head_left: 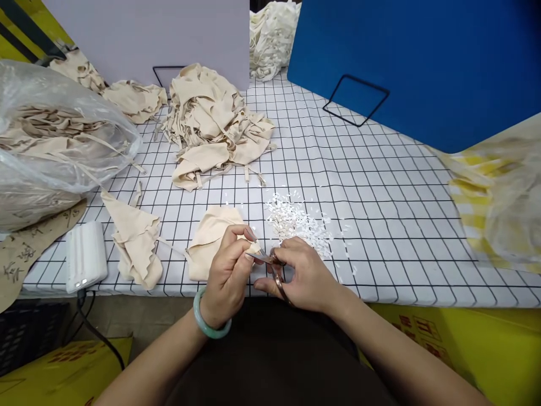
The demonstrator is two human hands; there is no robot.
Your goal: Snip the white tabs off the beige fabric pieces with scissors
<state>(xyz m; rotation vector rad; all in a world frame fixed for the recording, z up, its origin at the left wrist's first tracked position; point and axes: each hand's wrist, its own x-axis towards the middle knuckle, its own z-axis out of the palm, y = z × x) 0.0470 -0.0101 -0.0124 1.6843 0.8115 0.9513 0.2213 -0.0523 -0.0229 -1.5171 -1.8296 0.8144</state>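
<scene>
My left hand pinches an edge of a beige fabric piece, whose larger part lies on the checked cloth beside and behind the fingers. In my right hand is a pair of scissors, thumb and fingers around the bronze-coloured handles. The scissor blades are parted and reach to the pinched fabric edge at my left fingertips. Just beyond my hands lies a scatter of small white clippings. A thin strap runs left from the fabric toward another beige piece.
A heap of beige garments lies farther back, and a clear plastic bag of similar pieces stands left. A white power bank with a cable sits at the front left edge. Blue and pale boards stand behind on wire stands.
</scene>
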